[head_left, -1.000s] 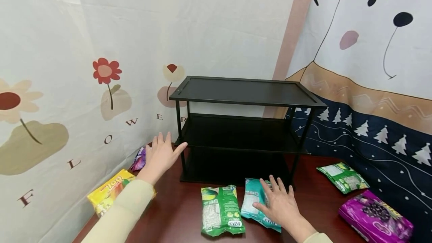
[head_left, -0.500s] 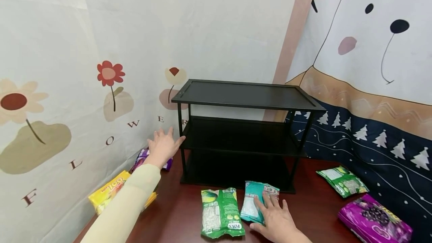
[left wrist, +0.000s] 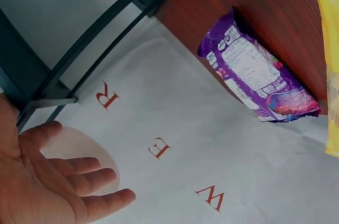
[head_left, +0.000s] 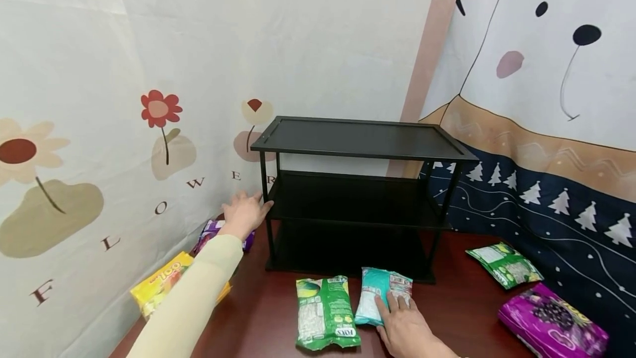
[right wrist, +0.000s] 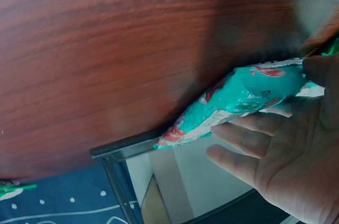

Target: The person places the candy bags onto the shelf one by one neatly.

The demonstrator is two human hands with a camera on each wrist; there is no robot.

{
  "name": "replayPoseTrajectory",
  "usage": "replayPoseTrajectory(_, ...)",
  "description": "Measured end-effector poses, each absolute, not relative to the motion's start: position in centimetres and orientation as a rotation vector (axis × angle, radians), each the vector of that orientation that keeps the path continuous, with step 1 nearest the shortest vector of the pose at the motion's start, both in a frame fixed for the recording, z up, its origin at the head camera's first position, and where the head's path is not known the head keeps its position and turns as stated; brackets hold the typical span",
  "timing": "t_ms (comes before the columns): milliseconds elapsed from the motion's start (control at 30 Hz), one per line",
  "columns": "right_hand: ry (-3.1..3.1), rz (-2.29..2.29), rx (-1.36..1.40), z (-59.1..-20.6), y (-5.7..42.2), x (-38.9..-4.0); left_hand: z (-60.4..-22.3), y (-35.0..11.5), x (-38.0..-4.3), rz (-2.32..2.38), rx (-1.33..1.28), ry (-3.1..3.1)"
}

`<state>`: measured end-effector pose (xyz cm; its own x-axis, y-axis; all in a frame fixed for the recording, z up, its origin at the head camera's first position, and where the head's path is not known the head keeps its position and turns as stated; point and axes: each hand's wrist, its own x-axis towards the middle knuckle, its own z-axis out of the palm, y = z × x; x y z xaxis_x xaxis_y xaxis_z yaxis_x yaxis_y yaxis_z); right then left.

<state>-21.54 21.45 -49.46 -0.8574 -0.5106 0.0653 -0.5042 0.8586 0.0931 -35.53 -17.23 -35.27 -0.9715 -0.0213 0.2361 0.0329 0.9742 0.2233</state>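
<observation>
At the left front post of a black three-tier shelf (head_left: 358, 140) is my left hand (head_left: 244, 214). Its thumb lies right at the post, and its fingers extend apart in the left wrist view. Behind that wrist a purple snack packet (left wrist: 254, 70) lies on the table by the wall. My right hand (head_left: 404, 327) rests its fingers on a teal candy bag (head_left: 375, 294) in front of the shelf. In the right wrist view those fingers are fairly straight along the teal bag, with the thumb at its near end. A green FOX'S candy bag (head_left: 325, 314) lies just left of the teal one.
A yellow snack bag (head_left: 164, 280) lies at the left, partly hidden by my left sleeve. Another green candy bag (head_left: 507, 264) and a purple grape-print pack (head_left: 554, 319) lie at the right. Printed cloth walls (head_left: 338, 43) stand behind the dark red table (head_left: 253, 314).
My left hand has moved forward and right to the shelf post. My right hand has come down and back onto the teal bag, which now lies slightly straighter.
</observation>
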Motion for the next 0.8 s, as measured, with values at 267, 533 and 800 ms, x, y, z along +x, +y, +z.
replayPoseTrajectory(267, -2.871, -0.244, 0.877, -49.5, 21.7, -21.0, -35.5, -16.6, -35.6, -0.396, 0.007, -2.891)
replayPoseTrajectory(533, -2.717, -0.447, 0.942, -49.3, 22.1, -20.8, -35.6, -16.6, -35.7, -0.506, 0.01, -2.907)
replayPoseTrajectory(800, -2.821, -0.201, 1.058, -47.5, 22.8, -20.9, -35.5, -16.7, -35.6, -0.593, 0.021, -2.946)
